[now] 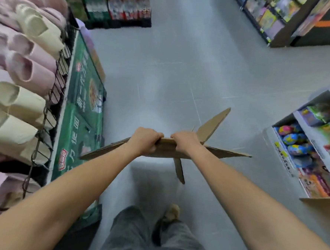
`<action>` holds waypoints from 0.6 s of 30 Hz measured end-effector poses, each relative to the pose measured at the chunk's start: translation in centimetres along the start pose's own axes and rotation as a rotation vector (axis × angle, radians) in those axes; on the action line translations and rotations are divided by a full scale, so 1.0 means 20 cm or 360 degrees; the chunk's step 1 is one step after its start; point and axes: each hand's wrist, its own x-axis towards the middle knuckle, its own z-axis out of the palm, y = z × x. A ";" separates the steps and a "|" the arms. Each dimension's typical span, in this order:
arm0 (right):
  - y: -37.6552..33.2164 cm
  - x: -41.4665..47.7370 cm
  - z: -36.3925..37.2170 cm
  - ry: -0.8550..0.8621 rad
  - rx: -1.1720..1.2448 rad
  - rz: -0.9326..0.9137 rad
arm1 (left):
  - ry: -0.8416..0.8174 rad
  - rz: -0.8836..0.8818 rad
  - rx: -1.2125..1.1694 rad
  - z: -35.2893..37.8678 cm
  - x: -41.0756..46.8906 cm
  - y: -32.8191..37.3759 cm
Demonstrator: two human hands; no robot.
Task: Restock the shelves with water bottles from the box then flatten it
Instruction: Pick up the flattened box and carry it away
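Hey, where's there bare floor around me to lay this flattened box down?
The grey floor straight ahead of the flattened box is bare, bordered by green cartons on the left and the toy display on the right. Crowded: the slipper rack far left, shelves at the far end.

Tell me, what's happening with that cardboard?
A person grips a flattened cardboard box with both hands, left hand and right hand side by side on its top edge, out over the shop aisle floor. Its flaps stick out loosely. Slippers fill a wire rack on the left.
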 end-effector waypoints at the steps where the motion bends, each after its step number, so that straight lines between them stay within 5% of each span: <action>1: -0.01 0.08 -0.03 0.0007 -0.0007 -0.0045 | -0.0004 -0.0054 0.0008 0.00 0.04 -0.06; 8: -0.04 0.59 -0.15 0.0138 -0.0024 -0.0206 | 0.0081 -0.0228 0.0025 0.03 0.29 -0.47; 18: 0.00 1.51 -0.29 0.0223 0.0042 -0.0070 | 0.0193 -0.0150 -0.0002 0.09 0.93 -1.18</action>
